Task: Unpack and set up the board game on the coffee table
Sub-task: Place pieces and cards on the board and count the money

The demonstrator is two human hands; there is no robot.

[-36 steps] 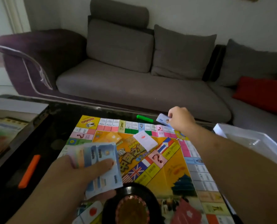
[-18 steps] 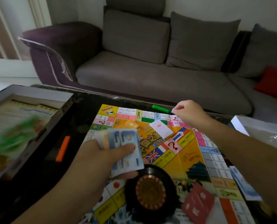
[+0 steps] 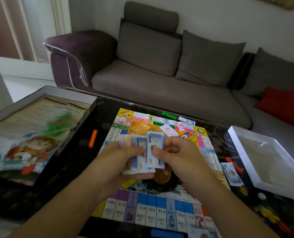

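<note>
- Since a second ago the right hand (image 3: 180, 155) has come back from the far edge of the board (image 3: 160, 212), where a blue note (image 3: 187, 120) now lies beside a green stick (image 3: 168, 115), and it has joined the left hand over the middle.
- Spread flat on the dark glass surface (image 3: 84, 152), the board fills most of it; the open box (image 3: 31, 134) sits to the left and a white tray (image 3: 263, 162) to the right, each just beside the board.
- Left hand (image 3: 118, 162): fingers curled shut around a fanned stack of play money (image 3: 142, 152), held above the board's centre.
- Right hand: thumb and fingers pinched on the front blue note of that stack, seemingly peeling it off.
- Step in hand, as I judge it: dealing money out to player spots; another note (image 3: 232, 174) lies at the right edge, one more at the near edge.
- Next move likely calls for sliding one note free without dragging its neighbours, then carrying it to a bare side.
- Open room is thin: an orange stick (image 3: 93, 138) lies left of the board, small red pieces (image 3: 235, 164) right, and the board's far corners run close to the surface's edge.
</note>
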